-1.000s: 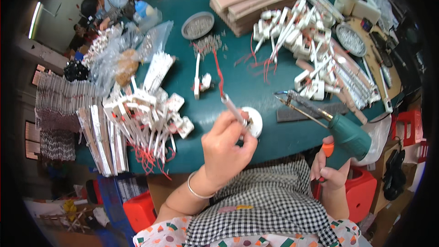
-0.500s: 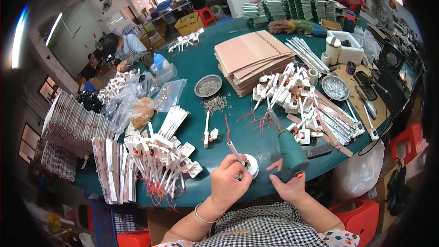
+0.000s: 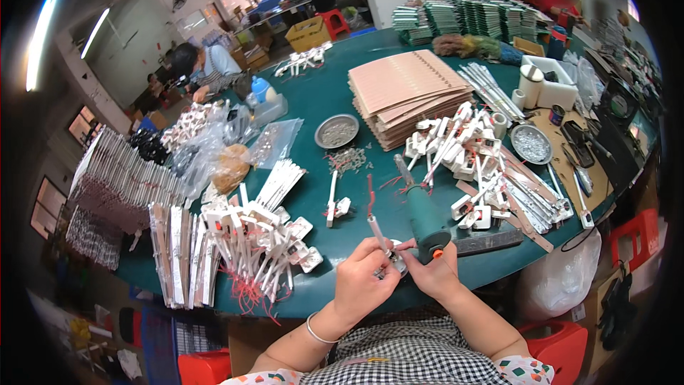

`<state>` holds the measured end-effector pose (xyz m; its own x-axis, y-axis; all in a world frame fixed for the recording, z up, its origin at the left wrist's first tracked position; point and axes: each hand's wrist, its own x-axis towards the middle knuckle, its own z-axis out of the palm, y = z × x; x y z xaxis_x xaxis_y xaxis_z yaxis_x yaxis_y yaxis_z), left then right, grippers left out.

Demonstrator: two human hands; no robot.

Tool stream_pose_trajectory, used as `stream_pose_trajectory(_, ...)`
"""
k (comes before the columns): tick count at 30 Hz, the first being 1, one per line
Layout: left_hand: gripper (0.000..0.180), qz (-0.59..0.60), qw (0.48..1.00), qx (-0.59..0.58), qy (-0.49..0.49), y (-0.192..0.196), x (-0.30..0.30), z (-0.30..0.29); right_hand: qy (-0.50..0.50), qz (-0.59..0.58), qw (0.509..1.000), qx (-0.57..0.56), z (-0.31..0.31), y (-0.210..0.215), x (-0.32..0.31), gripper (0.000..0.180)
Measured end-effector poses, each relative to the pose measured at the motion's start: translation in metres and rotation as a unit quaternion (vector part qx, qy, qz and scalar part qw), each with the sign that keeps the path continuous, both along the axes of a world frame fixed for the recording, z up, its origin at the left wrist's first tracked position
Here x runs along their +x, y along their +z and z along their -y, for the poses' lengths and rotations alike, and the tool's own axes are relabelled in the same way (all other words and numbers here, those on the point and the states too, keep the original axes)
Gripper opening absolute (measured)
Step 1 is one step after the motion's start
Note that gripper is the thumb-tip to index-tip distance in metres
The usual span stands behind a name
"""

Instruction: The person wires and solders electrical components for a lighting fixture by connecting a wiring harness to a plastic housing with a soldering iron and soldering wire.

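Observation:
At the near table edge, my left hand [image 3: 365, 278] is closed round a white lamp part with a slim tube [image 3: 378, 232]. A red wire [image 3: 370, 196] sticks up from the tube's top, and the part's round white base is mostly hidden by my fingers. My right hand [image 3: 434, 276] is close beside it, fingertips at the base; what they pinch is too small to make out. Lodged in the right hand is a green handheld tool [image 3: 425, 215] with a metal nose pointing away from me and an orange piece at its near end.
Left stand a heap of white tube parts [image 3: 263, 242] and stacked strips [image 3: 117, 185]. Beyond my hands are a metal dish of small parts [image 3: 336, 131] and pinkish boards [image 3: 406, 82]. More white parts [image 3: 470, 150] and a dark bar [image 3: 489, 242] lie right. Other people work farther off.
My right hand has moved left, up to the white part in my left hand, bringing the green tool along. The left hand keeps its hold. The whole view has shifted slightly.

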<state>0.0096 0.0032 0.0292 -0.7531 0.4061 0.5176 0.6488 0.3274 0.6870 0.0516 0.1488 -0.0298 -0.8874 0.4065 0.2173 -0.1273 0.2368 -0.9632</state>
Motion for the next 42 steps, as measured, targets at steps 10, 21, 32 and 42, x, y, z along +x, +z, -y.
stream_pose_trajectory(10, 0.011, 0.013, 0.999, 0.011, -0.044, -0.002, -0.007, 0.006, 0.038, -0.053, 0.988, -0.138, 0.006, 0.010, -0.003, 0.015)
stream_pose_trajectory(21, 0.011, 0.026, 0.996, 0.023, -0.076, 0.000, -0.011, 0.009, 0.051, -0.054, 0.984, -0.163, 0.005, 0.005, -0.004, 0.012)
stream_pose_trajectory(32, 0.010, 0.026, 0.997, 0.017, -0.074, -0.001, -0.012, 0.007, 0.042, -0.044, 0.988, -0.144, 0.005, 0.000, -0.005, 0.010)
stream_pose_trajectory(42, 0.010, 0.033, 0.997, 0.006, -0.072, -0.004, -0.012, 0.013, 0.065, -0.023, 0.985, -0.157, 0.004, -0.009, -0.005, 0.017)
